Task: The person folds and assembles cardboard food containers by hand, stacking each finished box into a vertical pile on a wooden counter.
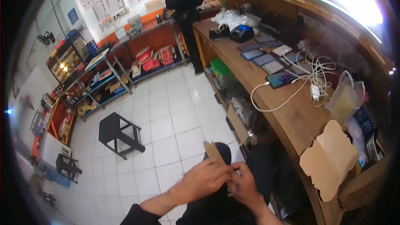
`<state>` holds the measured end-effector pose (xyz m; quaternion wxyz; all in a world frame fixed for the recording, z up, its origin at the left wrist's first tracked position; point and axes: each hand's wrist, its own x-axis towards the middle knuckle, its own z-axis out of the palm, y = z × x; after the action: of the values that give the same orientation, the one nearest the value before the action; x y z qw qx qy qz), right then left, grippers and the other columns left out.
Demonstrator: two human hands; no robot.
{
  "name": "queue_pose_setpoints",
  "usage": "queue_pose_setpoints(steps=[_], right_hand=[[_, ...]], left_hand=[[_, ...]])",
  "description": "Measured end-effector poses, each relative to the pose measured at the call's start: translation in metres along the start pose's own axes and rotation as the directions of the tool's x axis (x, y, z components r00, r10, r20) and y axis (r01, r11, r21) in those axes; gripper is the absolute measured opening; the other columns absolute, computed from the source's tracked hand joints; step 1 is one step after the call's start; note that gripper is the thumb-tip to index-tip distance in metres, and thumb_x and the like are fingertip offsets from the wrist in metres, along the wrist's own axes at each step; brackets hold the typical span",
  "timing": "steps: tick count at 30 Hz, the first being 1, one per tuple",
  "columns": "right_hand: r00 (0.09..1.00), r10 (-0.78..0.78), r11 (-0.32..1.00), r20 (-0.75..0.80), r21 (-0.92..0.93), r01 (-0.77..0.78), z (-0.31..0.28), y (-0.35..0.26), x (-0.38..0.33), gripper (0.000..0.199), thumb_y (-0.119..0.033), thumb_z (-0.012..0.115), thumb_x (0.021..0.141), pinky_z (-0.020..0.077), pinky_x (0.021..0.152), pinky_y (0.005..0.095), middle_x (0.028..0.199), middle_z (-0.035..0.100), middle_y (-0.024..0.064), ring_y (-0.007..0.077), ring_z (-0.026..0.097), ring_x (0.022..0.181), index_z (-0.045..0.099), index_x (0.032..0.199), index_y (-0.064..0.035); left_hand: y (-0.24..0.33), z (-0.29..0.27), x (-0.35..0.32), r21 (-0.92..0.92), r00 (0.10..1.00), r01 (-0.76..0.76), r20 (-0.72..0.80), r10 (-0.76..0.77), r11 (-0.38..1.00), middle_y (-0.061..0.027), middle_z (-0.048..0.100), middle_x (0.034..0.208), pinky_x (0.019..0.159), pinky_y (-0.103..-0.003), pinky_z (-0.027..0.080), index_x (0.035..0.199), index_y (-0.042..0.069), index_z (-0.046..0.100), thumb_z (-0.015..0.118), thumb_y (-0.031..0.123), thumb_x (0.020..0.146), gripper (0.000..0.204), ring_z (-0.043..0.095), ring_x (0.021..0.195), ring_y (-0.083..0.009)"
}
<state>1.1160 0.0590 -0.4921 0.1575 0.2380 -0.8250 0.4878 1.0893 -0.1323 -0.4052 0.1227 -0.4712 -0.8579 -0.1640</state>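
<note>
Over my lap, my left hand (203, 182) is closed round a narrow tan cardboard piece (214, 152), whose upper end sticks out above the fingers. My right hand (246, 185) pinches at the lower end of the same piece, its fingertips touching those of the left. The part between the hands is hidden by the fingers. To the right, a flat, die-cut cardboard box blank (327, 156) with rounded flaps and a centre crease lies on the wooden counter (287, 118), apart from both hands.
Several phones (280, 79) and tangled white cables (318, 73) cover the counter's middle, with a tape dispenser (219, 32) farther back. A plastic bag (346, 96) stands near the box blank. A black stool (118, 133) is on the tiled floor. Another person (183, 4) stands at the far shelves.
</note>
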Motion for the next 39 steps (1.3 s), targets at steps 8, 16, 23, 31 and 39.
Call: queue_pose_setpoints(steps=[8, 16, 23, 31, 39], right_hand=[[0.972, 0.215, 0.956, -0.097, 0.226, -0.189, -0.022, 0.000, 0.024, 0.012, -0.002, 0.083, 0.085, 0.0520, 0.066, 0.0310, 0.081, 0.067, 0.0099, 0.0204, 0.065, 0.070, 0.077, 0.094, 0.0032], [0.951, 0.231, 0.908, -0.205, 0.396, -0.135, -0.020, 0.010, 0.028, 0.009, -0.001, 0.082, 0.089, 0.0504, 0.066, 0.0273, 0.080, 0.068, 0.0081, 0.0138, 0.064, 0.072, 0.077, 0.093, 0.0049], [0.959, -0.093, 0.996, -0.268, -0.011, 0.093, -0.018, 0.011, 0.026, 0.040, 0.006, 0.081, 0.081, 0.0562, 0.069, 0.0298, 0.094, 0.066, 0.0086, 0.0193, 0.066, 0.077, 0.078, 0.119, -0.0022], [0.908, -0.417, 0.901, 0.043, -0.109, 0.419, -0.037, 0.029, 0.046, 0.049, -0.006, 0.077, 0.085, 0.0591, 0.071, 0.0350, 0.102, 0.067, 0.0089, 0.0228, 0.069, 0.083, 0.074, 0.134, -0.0135], [0.927, -0.355, 0.934, 0.120, 0.088, 0.346, -0.058, 0.018, 0.049, 0.046, 0.001, 0.084, 0.076, 0.0591, 0.066, 0.0342, 0.101, 0.066, 0.0084, 0.0232, 0.070, 0.081, 0.079, 0.120, -0.0115]], left_hand=[[-0.023, -0.020, -0.001, -0.203, 0.818, 0.427, -0.329, -0.472, 0.881, -0.0125, 0.070, 0.112, 0.086, -0.037, 0.056, 0.118, 0.006, 0.060, 0.094, 0.024, 0.077, 0.057, 0.070, 0.103, -0.0273], [-0.024, 0.024, -0.037, -0.878, 0.758, 0.441, 0.254, -0.601, 0.186, -0.0068, 0.073, 0.123, 0.099, -0.032, 0.052, 0.135, -0.002, 0.064, 0.080, 0.012, 0.096, 0.045, 0.066, 0.114, -0.0147], [-0.011, 0.027, -0.020, -0.880, 0.681, 0.452, 0.235, -0.693, 0.145, -0.0077, 0.074, 0.118, 0.095, -0.031, 0.054, 0.132, -0.002, 0.066, 0.077, 0.014, 0.099, 0.038, 0.068, 0.107, -0.0143], [-0.010, 0.026, -0.019, -0.895, 0.657, 0.436, 0.242, -0.714, 0.098, -0.0075, 0.074, 0.118, 0.095, -0.031, 0.054, 0.132, -0.002, 0.066, 0.078, 0.015, 0.098, 0.040, 0.067, 0.107, -0.0140], [-0.013, 0.029, -0.028, -0.931, 0.723, 0.363, 0.302, -0.622, -0.030, -0.0084, 0.070, 0.130, 0.104, -0.033, 0.051, 0.143, -0.001, 0.058, 0.081, 0.020, 0.096, 0.055, 0.063, 0.120, -0.0152]])
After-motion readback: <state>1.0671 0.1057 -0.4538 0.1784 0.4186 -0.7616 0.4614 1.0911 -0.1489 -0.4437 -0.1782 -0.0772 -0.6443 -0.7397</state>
